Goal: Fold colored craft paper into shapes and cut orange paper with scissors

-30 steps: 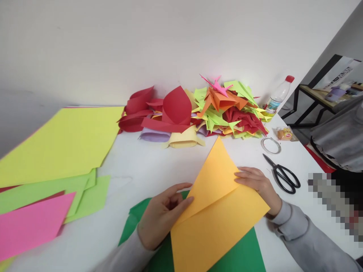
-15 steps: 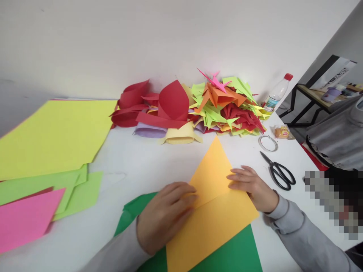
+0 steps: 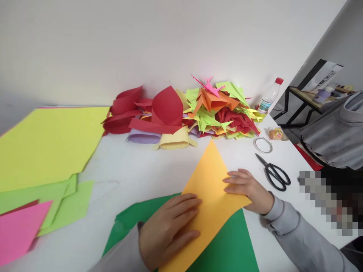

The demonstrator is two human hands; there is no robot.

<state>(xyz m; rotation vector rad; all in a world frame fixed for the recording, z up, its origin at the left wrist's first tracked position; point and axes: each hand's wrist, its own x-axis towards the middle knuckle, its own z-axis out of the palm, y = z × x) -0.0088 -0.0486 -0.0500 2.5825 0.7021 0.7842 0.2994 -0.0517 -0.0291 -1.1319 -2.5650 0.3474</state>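
An orange sheet of paper [image 3: 208, 185], folded into a triangle, lies on a green sheet [image 3: 229, 249] at the near edge of the white table [image 3: 141, 166]. My left hand [image 3: 167, 228] lies flat on the orange paper's lower left part, fingers stretched out and pressing down. At the paper's right edge my right hand [image 3: 246, 187] rests with its fingers extended along the edge. Neither hand grips anything.
A heap of folded paper shapes [image 3: 195, 111] sits against the wall. Large yellow-green sheets [image 3: 48, 143] and a pink sheet [image 3: 19, 226] lie at the left. Black scissors [image 3: 273, 172], a tape roll [image 3: 262, 144], a wrapped snack [image 3: 275, 133] and a plastic bottle [image 3: 269, 96] are at the right. Another person [image 3: 334, 136] sits at the right.
The raised flap of the orange paper has been folded down flat. My left hand moved from its edge onto its surface, pressing it. My right hand stayed at the right edge.
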